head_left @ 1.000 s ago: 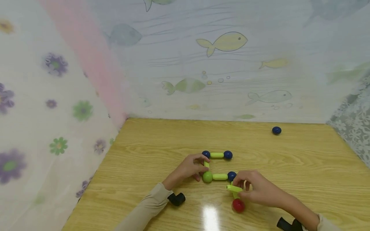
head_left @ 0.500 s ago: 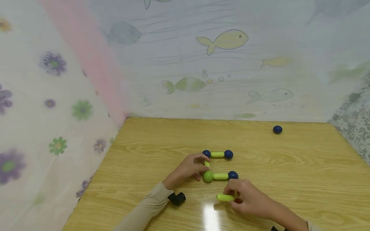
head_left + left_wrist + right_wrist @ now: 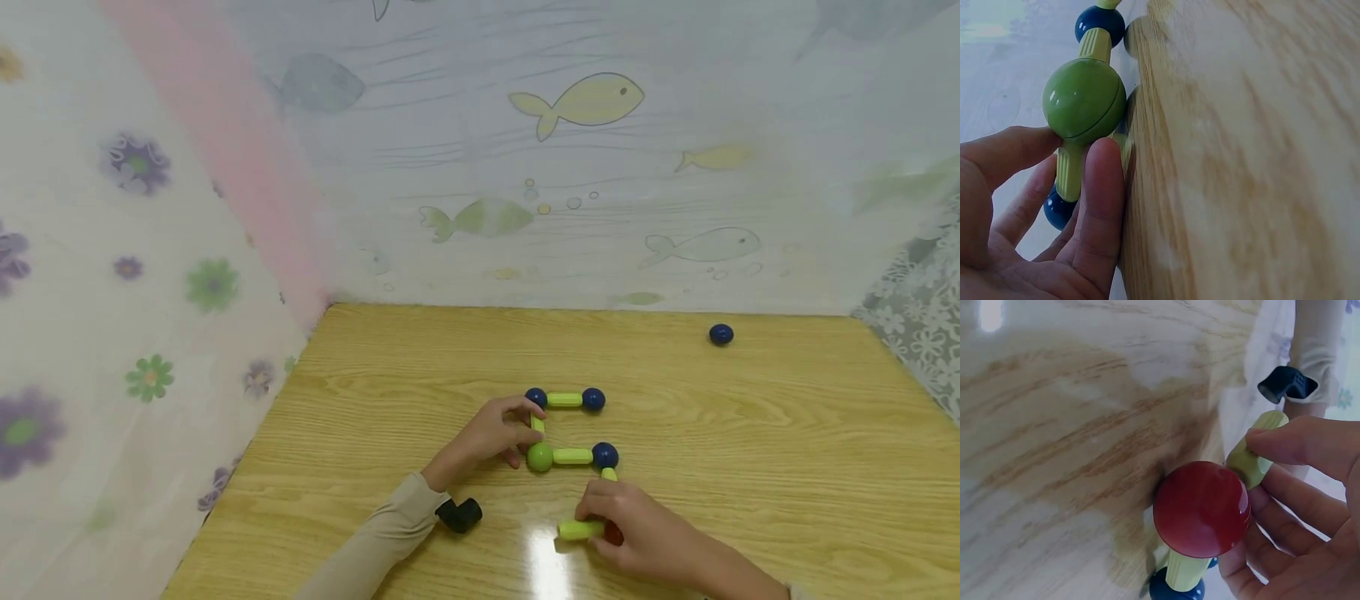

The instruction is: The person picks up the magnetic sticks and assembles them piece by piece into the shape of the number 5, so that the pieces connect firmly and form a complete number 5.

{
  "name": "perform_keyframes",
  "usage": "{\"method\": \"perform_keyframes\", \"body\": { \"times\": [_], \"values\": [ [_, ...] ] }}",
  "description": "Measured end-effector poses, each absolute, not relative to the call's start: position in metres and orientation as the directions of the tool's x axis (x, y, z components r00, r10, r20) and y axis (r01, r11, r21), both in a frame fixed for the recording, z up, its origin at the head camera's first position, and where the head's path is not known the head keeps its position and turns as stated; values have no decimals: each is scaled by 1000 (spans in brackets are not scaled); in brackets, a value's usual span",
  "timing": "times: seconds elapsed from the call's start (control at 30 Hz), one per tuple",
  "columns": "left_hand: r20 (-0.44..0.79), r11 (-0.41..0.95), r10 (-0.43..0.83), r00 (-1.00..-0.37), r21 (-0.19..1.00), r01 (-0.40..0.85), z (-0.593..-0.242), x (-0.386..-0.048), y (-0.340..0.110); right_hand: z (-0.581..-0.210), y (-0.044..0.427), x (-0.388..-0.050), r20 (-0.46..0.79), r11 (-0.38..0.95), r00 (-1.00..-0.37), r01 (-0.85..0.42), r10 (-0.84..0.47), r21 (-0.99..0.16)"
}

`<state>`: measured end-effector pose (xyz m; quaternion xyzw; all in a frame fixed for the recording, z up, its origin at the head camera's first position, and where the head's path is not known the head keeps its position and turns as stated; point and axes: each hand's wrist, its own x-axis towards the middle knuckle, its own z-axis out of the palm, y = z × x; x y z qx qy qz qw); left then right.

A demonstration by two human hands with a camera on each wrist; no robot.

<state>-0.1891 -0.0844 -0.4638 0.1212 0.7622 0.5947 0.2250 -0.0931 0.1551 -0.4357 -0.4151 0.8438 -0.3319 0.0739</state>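
Note:
On the table, several yellow-green rods and balls form a bent chain. My left hand (image 3: 487, 433) pinches the yellow-green rod (image 3: 1070, 172) between the green ball (image 3: 540, 457) and a blue ball (image 3: 536, 398). From the green ball another rod (image 3: 573, 457) runs right to a second blue ball (image 3: 605, 456). A rod (image 3: 608, 474) leads from there toward me, to the red ball (image 3: 1200, 509). With thumb and fingers, my right hand (image 3: 637, 521) holds a yellow-green rod (image 3: 577, 530) at the red ball's side, pointing left. In the head view, that hand hides most of the red ball.
A rod (image 3: 564, 400) with a blue ball (image 3: 594, 400) extends right from the chain's far corner. One loose blue ball (image 3: 722, 334) lies near the back of the wooden table (image 3: 420, 358). Fabric with printed fish (image 3: 588, 100) hangs behind; flowered fabric hangs at left.
My right hand has moved toward me and slightly left with its rod, from near the blue ball down to the red ball. My left hand stays in place.

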Motion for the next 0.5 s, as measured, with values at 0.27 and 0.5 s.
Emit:
{"method": "perform_keyframes", "body": {
  "times": [0.27,0.5],
  "values": [
    [-186,260,466,-865,963,-67,-463,-189,-85,-436,155,-87,228,447,-628,-721,-744,-529],
    [-184,261,466,-865,963,-64,-463,-188,-85,-440,155,-86,249,441,-621,-734,-743,-516]
  ]
}}
